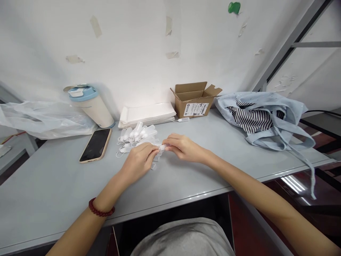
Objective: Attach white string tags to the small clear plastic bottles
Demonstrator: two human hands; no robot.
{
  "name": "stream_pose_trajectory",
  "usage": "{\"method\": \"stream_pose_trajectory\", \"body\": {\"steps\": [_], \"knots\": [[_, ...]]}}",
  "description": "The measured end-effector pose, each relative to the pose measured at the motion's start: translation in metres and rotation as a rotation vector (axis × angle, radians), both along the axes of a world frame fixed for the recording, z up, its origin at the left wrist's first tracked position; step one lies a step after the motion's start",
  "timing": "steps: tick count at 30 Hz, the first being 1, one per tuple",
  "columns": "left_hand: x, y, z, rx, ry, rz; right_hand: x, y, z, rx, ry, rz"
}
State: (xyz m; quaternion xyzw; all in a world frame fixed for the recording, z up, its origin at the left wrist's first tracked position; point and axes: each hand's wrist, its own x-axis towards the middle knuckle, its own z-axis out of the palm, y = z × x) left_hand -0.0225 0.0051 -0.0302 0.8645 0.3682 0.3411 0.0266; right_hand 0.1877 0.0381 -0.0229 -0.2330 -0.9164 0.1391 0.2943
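Between my two hands is a small translucent plastic bottle with a white cap [162,147]. My left hand [141,156] pinches it from the left, fingertips pressed together. From the right, the thumb and fingers of my right hand [182,146] close on its other end. Just behind my left hand lies a pile of similar small clear bottles [138,132], some with thin white loops hanging off them. A few more lie partly hidden under my fingers. One single bottle [183,120] rests apart, in front of the cardboard box.
A stack of white padded envelopes [147,113] and an open cardboard box [195,101] stand by the wall. To the left are a phone [96,145], a leaning tumbler [92,106] and a plastic bag [45,119]. A light blue cloth bag [266,117] lies right, its strap over the table edge.
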Motion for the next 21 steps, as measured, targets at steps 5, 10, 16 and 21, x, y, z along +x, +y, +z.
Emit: {"method": "stream_pose_trajectory", "body": {"steps": [5,10,16,21], "knots": [[0.0007,-0.0024,0.0065,0.010,-0.065,0.085,0.0028,0.0017,0.0066,0.004,0.044,-0.038],[0.0027,-0.0035,0.0101,-0.016,-0.121,0.126,0.0053,0.0019,0.0090,0.007,0.049,-0.053],[0.0050,-0.0060,0.0088,-0.021,-0.117,0.116,0.0046,0.0004,0.0080,0.011,0.058,-0.047],[0.0067,-0.0075,0.0064,-0.008,-0.105,0.085,0.0038,0.0001,0.0057,-0.020,0.044,-0.037]]}}
